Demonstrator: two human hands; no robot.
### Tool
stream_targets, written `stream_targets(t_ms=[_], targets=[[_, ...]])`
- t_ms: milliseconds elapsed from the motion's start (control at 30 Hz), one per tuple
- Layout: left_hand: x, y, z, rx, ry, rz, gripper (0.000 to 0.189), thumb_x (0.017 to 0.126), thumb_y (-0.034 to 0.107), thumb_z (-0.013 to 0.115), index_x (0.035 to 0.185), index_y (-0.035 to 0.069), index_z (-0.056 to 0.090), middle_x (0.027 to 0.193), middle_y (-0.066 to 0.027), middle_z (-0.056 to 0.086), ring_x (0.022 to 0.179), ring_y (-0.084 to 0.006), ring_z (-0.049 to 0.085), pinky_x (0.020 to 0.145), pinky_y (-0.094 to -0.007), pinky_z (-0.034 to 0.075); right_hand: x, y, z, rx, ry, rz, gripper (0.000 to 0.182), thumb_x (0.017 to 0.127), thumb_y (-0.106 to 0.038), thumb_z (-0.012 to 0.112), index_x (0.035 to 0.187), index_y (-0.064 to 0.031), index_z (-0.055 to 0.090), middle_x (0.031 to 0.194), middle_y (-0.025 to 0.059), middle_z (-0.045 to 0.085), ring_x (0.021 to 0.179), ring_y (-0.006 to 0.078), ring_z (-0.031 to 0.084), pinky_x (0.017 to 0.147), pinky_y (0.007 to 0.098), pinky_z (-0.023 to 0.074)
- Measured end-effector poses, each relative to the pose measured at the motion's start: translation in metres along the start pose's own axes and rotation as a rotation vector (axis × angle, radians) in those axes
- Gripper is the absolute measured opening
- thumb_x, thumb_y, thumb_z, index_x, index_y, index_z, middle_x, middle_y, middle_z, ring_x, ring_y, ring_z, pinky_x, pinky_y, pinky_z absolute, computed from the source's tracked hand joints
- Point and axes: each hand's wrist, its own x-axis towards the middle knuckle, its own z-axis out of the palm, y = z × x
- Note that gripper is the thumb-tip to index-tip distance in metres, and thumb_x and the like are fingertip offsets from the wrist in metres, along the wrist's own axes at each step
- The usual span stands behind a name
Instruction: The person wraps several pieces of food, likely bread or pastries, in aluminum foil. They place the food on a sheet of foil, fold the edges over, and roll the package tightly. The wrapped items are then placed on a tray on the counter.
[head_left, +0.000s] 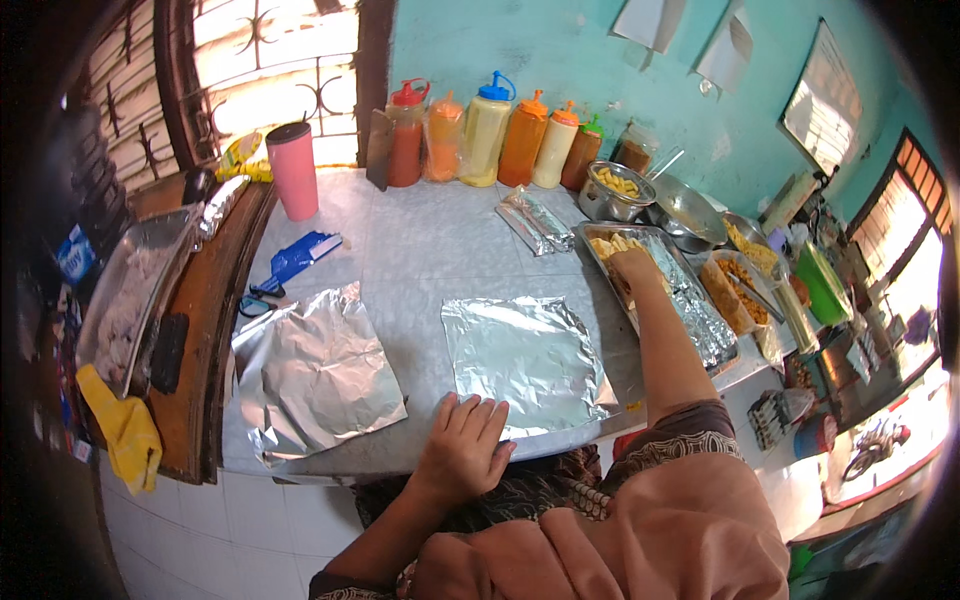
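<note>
My left hand (463, 450) lies palm down at the table's front edge, its fingertips by the lower left corner of an aluminium foil sheet (525, 360). It holds nothing, and the fingers are slightly apart. Over at the right, my right hand (634, 268) reaches down into a metal tray (724, 366). Pale food pieces (611, 245) show around that hand, but its fingertips are hidden, so I cannot tell whether it grips any. Foil-wrapped packets (694, 319) fill the tray's right side. A second, crumpled foil sheet (322, 375) is spread on the left.
Several squeeze sauce bottles (484, 135) line the wall. Two foil packets (534, 221) lie behind the tray, near a metal pot (600, 201). A plastic container of food (731, 289) sits further right. Scissors (259, 304), a blue packet (300, 259) and a pink tumbler (292, 172) stand left.
</note>
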Motion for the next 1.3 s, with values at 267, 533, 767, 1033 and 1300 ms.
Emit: stream_targets(t_ms=[267, 533, 767, 1033, 1300], targets=[[-0.005, -0.006, 0.000, -0.004, 0.051, 0.020, 0.047, 0.077, 0.026, 0.068, 0.114, -0.001, 0.060, 0.110, -0.0165, 0.062, 0.106, -0.0322, 0.057, 0.099, -0.0493, 0.038, 0.049, 0.015, 0.025, -0.119, 0.055, -0.348, 0.036, 0.081, -0.031, 0.052, 0.097, -0.0037, 0.070, 0.102, 0.0233, 0.066, 0.098, 0.0347, 0.064, 0.082, 0.0427, 0.0479], [-0.007, -0.006, -0.002, -0.028, 0.052, 0.018, 0.044, 0.079, 0.025, 0.067, 0.114, -0.001, 0.061, 0.110, -0.0154, 0.062, 0.107, -0.0312, 0.056, 0.100, -0.0478, 0.038, 0.065, 0.026, 0.044, 0.089, -0.071, -0.035, 0.035, 0.082, -0.032, 0.055, 0.089, 0.0006, 0.066, 0.080, 0.0177, 0.065, 0.067, 0.0291, 0.063, 0.058, 0.0454, 0.0460], [-0.010, -0.007, 0.001, -0.029, 0.068, 0.005, 0.043, 0.079, 0.024, 0.068, 0.113, -0.001, 0.060, 0.110, -0.0147, 0.061, 0.108, -0.0302, 0.055, 0.100, -0.0474, 0.038, 0.023, 0.015, 0.022, 0.227, -0.161, 0.029, 0.047, 0.082, -0.038, 0.058, 0.111, -0.0021, 0.064, 0.108, 0.0184, 0.065, 0.099, 0.0315, 0.061, 0.082, 0.0454, 0.0463], [-0.005, -0.004, 0.004, 0.031, 0.054, 0.012, 0.046, 0.081, 0.032, 0.066, 0.115, 0.002, 0.061, 0.112, -0.0161, 0.060, 0.110, -0.0317, 0.054, 0.103, -0.0507, 0.034, -0.019, 0.050, 0.000, 0.575, -0.195, 0.098, 0.028, 0.079, -0.033, 0.065, 0.091, -0.0078, 0.062, 0.082, 0.0099, 0.063, 0.066, 0.0219, 0.058, 0.061, 0.0385, 0.0461], [-0.018, 0.011, 0.004, -0.069, -0.066, 0.081, 0.052, 0.076, 0.041, 0.068, 0.113, 0.006, 0.064, 0.110, -0.0140, 0.056, 0.104, -0.0295, 0.052, 0.104, -0.0528, 0.031, -0.136, -0.004, -0.009, 0.531, -0.194, -0.643, 0.041, 0.081, -0.026, 0.069, 0.112, -0.0063, 0.050, 0.088, 0.0038, 0.056, 0.076, 0.0148, 0.054, 0.069, 0.0323, 0.0432]])
